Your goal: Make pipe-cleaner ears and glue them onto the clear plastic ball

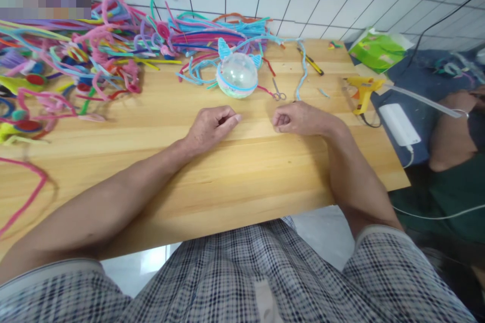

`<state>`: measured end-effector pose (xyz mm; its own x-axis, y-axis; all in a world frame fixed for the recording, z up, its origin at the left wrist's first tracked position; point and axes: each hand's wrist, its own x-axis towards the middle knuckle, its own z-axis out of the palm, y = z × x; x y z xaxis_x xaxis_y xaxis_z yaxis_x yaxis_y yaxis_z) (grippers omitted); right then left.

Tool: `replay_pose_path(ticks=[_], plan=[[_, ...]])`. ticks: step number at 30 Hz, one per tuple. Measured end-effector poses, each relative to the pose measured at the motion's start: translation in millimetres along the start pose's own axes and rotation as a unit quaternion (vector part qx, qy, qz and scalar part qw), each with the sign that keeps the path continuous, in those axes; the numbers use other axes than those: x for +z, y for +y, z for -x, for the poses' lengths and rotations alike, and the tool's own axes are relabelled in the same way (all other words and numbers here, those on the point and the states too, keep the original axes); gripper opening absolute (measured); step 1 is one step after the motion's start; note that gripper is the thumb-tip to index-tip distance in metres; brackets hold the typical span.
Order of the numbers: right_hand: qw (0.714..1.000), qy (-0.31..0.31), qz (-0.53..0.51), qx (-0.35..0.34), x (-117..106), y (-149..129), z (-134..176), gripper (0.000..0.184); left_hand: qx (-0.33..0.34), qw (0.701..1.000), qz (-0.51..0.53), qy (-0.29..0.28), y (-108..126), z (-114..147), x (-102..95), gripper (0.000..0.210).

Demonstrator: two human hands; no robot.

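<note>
My left hand [212, 128] rests on the wooden table, fingers curled in and thumb laid along them, with nothing seen in it. Opposite it, my right hand [299, 119] lies in a loose fist, also without anything visible inside. Just beyond both hands sits a clear plastic ball [239, 73] with a light blue fuzzy band and two blue pointed ears made of pipe cleaner. Small scissors [279, 95] lie between the ball and my right hand. A long light blue pipe cleaner [304, 70] bends down close to my right hand.
Heaped pipe cleaners [113, 50] in many colours fill the back left, by the tiled wall. A yellow utility knife [313, 64] and a yellow glue gun [361, 92] lie right. Beyond are a white power box [399, 123], a green packet [375, 50] and another person's arm [450, 128].
</note>
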<state>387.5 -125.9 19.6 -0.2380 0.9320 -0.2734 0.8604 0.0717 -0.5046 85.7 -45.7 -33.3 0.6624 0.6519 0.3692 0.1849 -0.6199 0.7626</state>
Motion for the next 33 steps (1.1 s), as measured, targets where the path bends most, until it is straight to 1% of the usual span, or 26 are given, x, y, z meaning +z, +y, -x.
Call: replay_pose_path(ticks=[7, 9, 13, 16, 19, 22, 24, 26, 28, 30, 33], plan=[[0.999, 0.017, 0.029, 0.002, 3, 0, -2, 0.015, -0.009, 1.000, 0.002, -0.001, -2, 1, -0.4, 0.044], [1.000, 0.021, 0.022, 0.005, 3, 1, -3, 0.017, -0.006, 1.000, 0.001, 0.002, -4, 1, 0.1, 0.044], [1.000, 0.007, -0.011, 0.014, 1, 3, -4, 0.007, 0.001, 1.000, 0.003, 0.001, -5, 1, 0.7, 0.045], [1.000, 0.003, 0.000, 0.009, 1, 4, -4, 0.007, -0.005, 1.000, 0.002, 0.001, -4, 1, 0.6, 0.045], [1.000, 0.023, 0.009, 0.010, 3, 3, -4, 0.014, -0.008, 1.000, 0.003, 0.002, -3, 1, 0.4, 0.043], [0.999, 0.039, -0.018, 0.011, 2, 4, -3, 0.015, -0.003, 1.000, 0.004, 0.001, -2, 0, 0.1, 0.042], [0.996, 0.048, -0.072, 0.007, 1, 5, -2, 0.013, 0.003, 1.000, 0.004, -0.001, -2, 0, 0.0, 0.042], [0.988, 0.057, -0.144, 0.011, 1, 5, -1, 0.011, 0.006, 1.000, 0.004, -0.002, -2, 0, 0.0, 0.043], [0.979, 0.068, -0.190, 0.023, 3, 4, -2, 0.008, 0.008, 1.000, 0.004, -0.002, -2, 0, 0.5, 0.043], [0.978, 0.093, -0.187, 0.023, 7, 2, -5, 0.007, 0.015, 1.000, 0.006, 0.001, -3, 0, 1.2, 0.042], [0.979, 0.155, -0.134, -0.012, 16, -2, -11, 0.013, 0.024, 1.000, 0.008, 0.006, -3, 0, 2.3, 0.040]])
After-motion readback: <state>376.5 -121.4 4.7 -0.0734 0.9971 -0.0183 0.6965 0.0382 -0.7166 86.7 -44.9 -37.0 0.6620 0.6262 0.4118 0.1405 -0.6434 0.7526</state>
